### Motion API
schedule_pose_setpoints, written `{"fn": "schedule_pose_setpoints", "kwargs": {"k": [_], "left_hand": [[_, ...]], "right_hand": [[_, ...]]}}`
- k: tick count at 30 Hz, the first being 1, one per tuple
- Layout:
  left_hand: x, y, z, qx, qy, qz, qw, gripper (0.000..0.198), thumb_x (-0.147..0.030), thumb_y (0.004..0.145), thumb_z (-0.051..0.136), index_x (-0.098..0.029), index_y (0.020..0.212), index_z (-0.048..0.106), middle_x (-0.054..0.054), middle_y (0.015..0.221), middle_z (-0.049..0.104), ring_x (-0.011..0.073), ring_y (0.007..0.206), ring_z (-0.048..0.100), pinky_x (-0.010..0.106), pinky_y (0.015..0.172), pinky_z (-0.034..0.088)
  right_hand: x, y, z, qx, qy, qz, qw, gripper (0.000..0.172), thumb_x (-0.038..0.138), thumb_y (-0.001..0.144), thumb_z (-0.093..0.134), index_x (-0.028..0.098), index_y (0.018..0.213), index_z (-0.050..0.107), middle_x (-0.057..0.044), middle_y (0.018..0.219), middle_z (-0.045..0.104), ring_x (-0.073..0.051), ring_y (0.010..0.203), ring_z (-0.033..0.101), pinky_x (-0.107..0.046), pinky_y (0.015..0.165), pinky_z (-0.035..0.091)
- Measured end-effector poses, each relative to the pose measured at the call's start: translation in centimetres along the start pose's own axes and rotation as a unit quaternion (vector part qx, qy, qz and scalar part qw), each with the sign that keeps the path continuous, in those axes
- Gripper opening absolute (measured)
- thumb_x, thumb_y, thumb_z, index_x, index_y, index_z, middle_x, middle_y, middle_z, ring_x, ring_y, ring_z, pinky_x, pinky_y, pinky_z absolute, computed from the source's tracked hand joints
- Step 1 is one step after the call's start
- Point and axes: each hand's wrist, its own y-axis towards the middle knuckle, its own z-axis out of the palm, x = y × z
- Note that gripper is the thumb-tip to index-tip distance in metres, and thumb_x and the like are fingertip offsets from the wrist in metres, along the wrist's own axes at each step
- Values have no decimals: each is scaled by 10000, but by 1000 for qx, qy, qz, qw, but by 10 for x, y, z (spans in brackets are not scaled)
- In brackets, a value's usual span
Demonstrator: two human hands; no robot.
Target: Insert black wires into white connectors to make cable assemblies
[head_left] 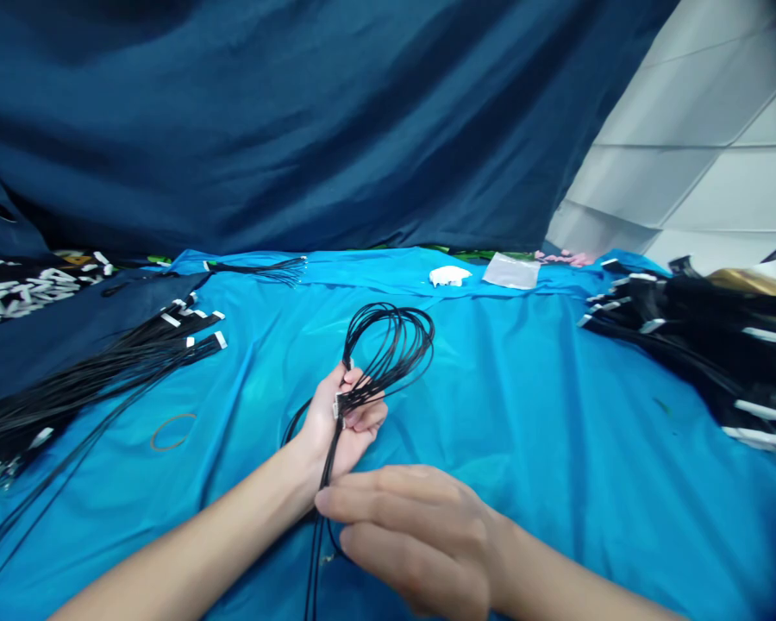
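Note:
A looped black cable bundle [391, 332] rises from my left hand [346, 423], whose fingers are closed around it. A small white connector [337, 405] shows against the palm. Below it, the cable's loose strands run down towards the front edge of the view. My right hand [414, 535], slightly blurred, is closed on those strands just under the left wrist. Its fingertips press at the cable, and the thumb is hidden from view.
Black cables with white connectors [135, 349] lie at the left, and another dark pile [691, 336] at the right. A rubber band [173, 432] rests on the blue cloth [510, 414]. Farther back are a thin cable bundle [259, 269], a white lump [449, 275] and a clear plastic bag [512, 271].

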Motion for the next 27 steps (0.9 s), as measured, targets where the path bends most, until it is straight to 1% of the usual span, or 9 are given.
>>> {"fn": "schedule_pose_setpoints", "kwargs": {"k": [5,8,10,13,16,19,22,24,27], "left_hand": [[0,-2,1,25,12,-12,1000,381,-207,880,261,-168,504,306,-67,400,187,37,287,205,159,310,180],[0,-1,0,20,19,-19,999,374,-218,880,268,-171,510,301,-70,409,175,39,288,200,163,306,176],[1,0,0,8,22,-17,1000,367,-220,877,280,-173,513,291,-71,410,178,37,287,193,165,304,174],[1,2,-2,6,26,-4,1000,352,-223,869,302,-174,520,289,-72,411,196,37,291,189,165,301,181],[1,2,-5,6,39,-9,999,337,-237,869,298,-177,538,296,-71,418,214,45,302,206,165,303,192],[1,2,-7,9,46,-8,999,327,-244,878,276,-178,559,300,-72,431,221,45,310,218,158,310,201],[0,2,-8,21,47,-16,999,326,-259,882,273,-181,566,294,-78,438,198,42,305,218,153,306,185],[0,3,-8,28,45,-17,998,330,-268,884,269,-181,567,291,-81,441,179,41,300,223,152,304,177],[0,5,-8,37,42,-13,998,338,-280,889,256,-181,567,289,-84,439,163,40,292,224,150,302,171]], "right_hand": [[1,-1,2,-6,-13,-10,1000,354,130,905,281,155,755,601,-37,929,668,-92,940,590,-162,833,493],[0,-1,2,-9,-7,-20,1000,321,124,895,306,139,761,597,-58,910,670,-106,912,601,-175,808,504],[-2,-2,0,-14,3,-4,1000,311,121,898,289,118,797,582,-76,876,669,-114,880,611,-187,785,510],[-7,-3,-2,-39,25,52,998,237,111,887,301,114,895,537,-64,801,659,-113,796,627,-205,690,523],[-12,-4,-5,-123,38,105,986,159,72,836,390,132,926,507,-42,725,643,-118,692,630,-222,598,516],[-15,-5,-8,-205,-1,171,964,181,47,803,460,154,942,506,-22,710,636,-114,637,621,-229,564,513],[-19,-3,-12,-308,-22,229,923,178,70,822,463,175,959,502,8,696,617,-102,572,608,-220,501,506],[-22,0,-16,-377,-8,248,892,129,108,849,444,179,947,487,29,655,594,-92,501,589,-206,434,483],[-28,5,-21,-441,12,274,854,39,190,873,445,179,909,455,55,578,562,-88,427,554,-196,377,449]]}}
